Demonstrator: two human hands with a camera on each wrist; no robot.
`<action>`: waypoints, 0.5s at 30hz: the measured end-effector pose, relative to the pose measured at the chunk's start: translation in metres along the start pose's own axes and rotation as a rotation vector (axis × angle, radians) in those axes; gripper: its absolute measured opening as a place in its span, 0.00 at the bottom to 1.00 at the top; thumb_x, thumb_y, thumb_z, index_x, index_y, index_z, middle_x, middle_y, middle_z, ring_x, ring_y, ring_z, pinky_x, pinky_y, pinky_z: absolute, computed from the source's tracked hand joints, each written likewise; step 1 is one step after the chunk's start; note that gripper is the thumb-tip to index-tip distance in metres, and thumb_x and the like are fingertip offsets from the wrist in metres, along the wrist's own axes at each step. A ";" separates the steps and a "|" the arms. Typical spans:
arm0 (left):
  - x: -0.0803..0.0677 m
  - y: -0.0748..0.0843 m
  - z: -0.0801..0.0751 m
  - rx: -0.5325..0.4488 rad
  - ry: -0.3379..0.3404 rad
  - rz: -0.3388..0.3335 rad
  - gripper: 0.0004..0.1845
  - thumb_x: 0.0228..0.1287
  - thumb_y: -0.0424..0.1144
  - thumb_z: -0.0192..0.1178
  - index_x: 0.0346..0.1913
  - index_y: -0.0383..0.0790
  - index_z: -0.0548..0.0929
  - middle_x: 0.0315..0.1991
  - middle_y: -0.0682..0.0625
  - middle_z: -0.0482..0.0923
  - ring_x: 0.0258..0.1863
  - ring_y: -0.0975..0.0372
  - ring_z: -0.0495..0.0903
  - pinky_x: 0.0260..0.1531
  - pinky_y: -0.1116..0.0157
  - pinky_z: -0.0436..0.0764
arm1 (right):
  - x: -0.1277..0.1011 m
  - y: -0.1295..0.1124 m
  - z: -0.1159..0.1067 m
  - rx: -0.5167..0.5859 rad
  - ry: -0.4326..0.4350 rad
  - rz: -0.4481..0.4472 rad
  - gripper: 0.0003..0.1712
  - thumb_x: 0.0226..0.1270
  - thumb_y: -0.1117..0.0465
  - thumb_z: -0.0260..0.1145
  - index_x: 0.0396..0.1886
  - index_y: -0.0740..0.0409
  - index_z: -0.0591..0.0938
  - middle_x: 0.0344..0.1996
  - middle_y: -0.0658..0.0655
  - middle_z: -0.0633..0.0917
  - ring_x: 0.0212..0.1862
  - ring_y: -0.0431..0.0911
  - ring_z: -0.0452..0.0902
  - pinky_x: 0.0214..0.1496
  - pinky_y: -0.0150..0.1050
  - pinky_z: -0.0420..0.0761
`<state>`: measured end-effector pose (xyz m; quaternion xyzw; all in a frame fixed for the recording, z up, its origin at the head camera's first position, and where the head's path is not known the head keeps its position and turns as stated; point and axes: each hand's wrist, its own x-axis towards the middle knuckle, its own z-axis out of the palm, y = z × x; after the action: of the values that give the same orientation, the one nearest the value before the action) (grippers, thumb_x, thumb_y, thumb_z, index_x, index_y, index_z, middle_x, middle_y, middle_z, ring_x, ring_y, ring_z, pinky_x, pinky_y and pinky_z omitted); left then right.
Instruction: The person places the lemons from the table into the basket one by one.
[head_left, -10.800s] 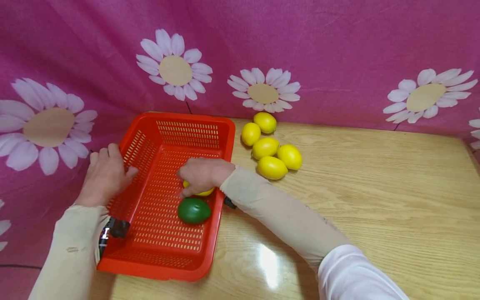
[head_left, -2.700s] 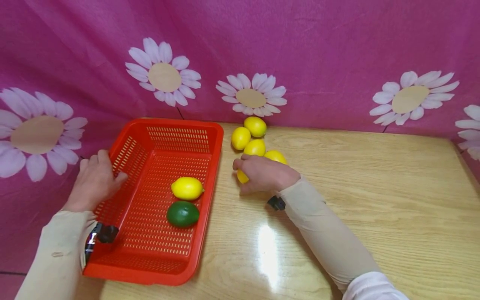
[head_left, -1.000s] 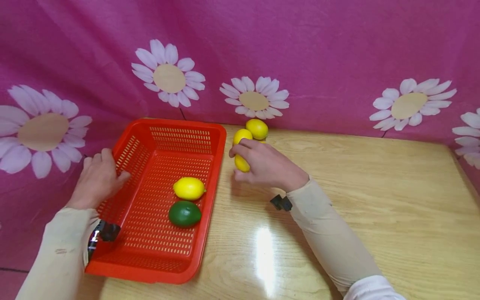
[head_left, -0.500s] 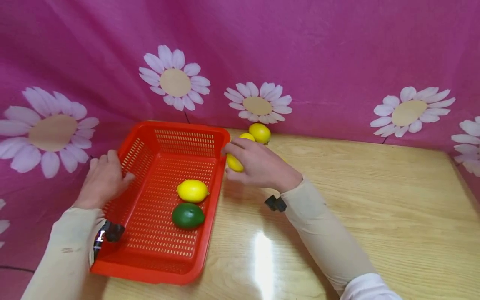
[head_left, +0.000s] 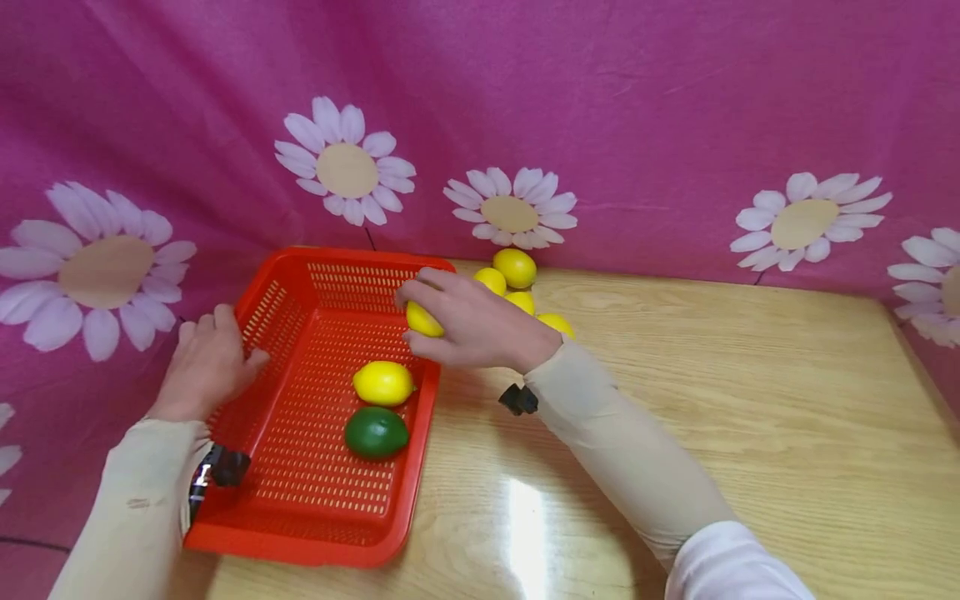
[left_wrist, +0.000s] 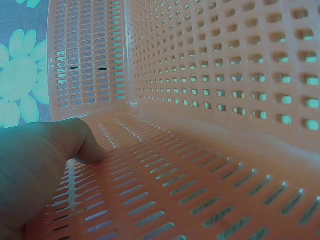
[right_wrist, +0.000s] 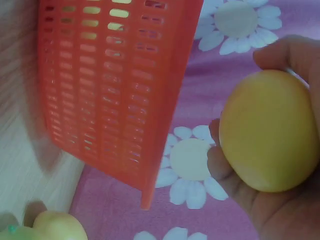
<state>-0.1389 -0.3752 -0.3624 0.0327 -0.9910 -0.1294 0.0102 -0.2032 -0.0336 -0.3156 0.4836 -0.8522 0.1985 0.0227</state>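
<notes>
My right hand holds a yellow lemon over the right rim of the red plastic basket. In the right wrist view, fingers and thumb curl round this lemon, beside the basket's outer wall. At the basket's left side, my left hand grips the wall; the left wrist view has its thumb against the slotted inner side, the other fingers hidden. Inside the basket lie another lemon and, just nearer, a dark green fruit, lime- or avocado-like.
Several more lemons sit on the wooden table right of the basket, partly hidden behind my right hand. A pink cloth with daisies hangs along the back and left. Small black cameras are on both wrists.
The right hand has let go of the lemon inside the basket, moved to the pile outside, taken another lemon, and carried it left over the rim. The left hand stays on the basket wall.
</notes>
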 end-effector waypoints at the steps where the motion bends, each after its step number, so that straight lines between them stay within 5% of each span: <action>1: 0.000 0.000 0.000 0.006 0.005 0.004 0.28 0.65 0.37 0.65 0.52 0.21 0.62 0.37 0.29 0.67 0.39 0.41 0.63 0.40 0.50 0.65 | 0.003 -0.001 0.001 0.010 -0.004 0.012 0.22 0.71 0.51 0.63 0.60 0.54 0.78 0.51 0.52 0.81 0.49 0.45 0.75 0.55 0.39 0.79; 15: 0.000 0.000 -0.001 -0.020 -0.023 -0.025 0.29 0.65 0.37 0.65 0.54 0.22 0.61 0.39 0.29 0.68 0.41 0.41 0.63 0.40 0.50 0.67 | 0.035 -0.005 0.011 0.027 -0.057 0.003 0.24 0.73 0.48 0.61 0.63 0.52 0.76 0.52 0.51 0.79 0.49 0.42 0.73 0.51 0.34 0.79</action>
<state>-0.1391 -0.3758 -0.3617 0.0433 -0.9892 -0.1398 -0.0026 -0.2159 -0.0680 -0.3165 0.4881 -0.8504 0.1961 -0.0082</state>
